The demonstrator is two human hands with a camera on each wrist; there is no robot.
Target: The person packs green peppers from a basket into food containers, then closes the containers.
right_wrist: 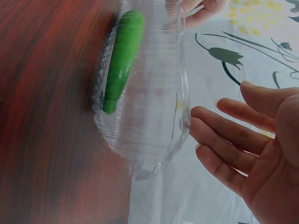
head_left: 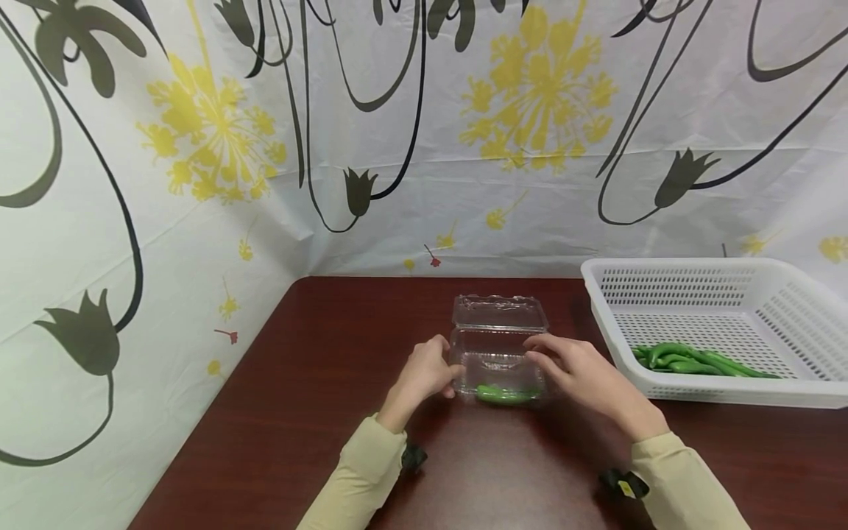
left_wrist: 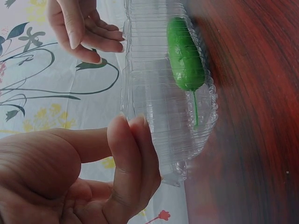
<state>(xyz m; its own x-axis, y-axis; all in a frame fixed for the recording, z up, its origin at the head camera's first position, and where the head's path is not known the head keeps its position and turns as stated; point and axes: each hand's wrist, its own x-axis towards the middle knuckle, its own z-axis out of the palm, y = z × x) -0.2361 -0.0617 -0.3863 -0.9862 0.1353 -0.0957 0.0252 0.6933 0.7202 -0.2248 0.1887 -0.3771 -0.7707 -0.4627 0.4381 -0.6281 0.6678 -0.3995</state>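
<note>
A clear plastic clamshell box (head_left: pixel 493 361) lies on the table, its hinged lid (head_left: pixel 500 313) folded open at the far side. Along the near wall inside it rests a long green pepper (head_left: pixel 506 395), also seen through the ribbed plastic in both wrist views. My left hand (head_left: pixel 424 372) pinches the box's left rim between thumb and curled fingers (left_wrist: pixel 126 158). At the right rim is my right hand (head_left: pixel 579 372); its fingertips (right_wrist: pixel 196 114) touch the edge, with the fingers fairly straight and the thumb held apart.
A white perforated plastic basket (head_left: pixel 748 394) stands to the right of the box with several green peppers (head_left: pixel 689 361) in it. The dark red wooden table (head_left: pixel 318 383) meets a patterned curtain (head_left: pixel 397 243) at the back and left.
</note>
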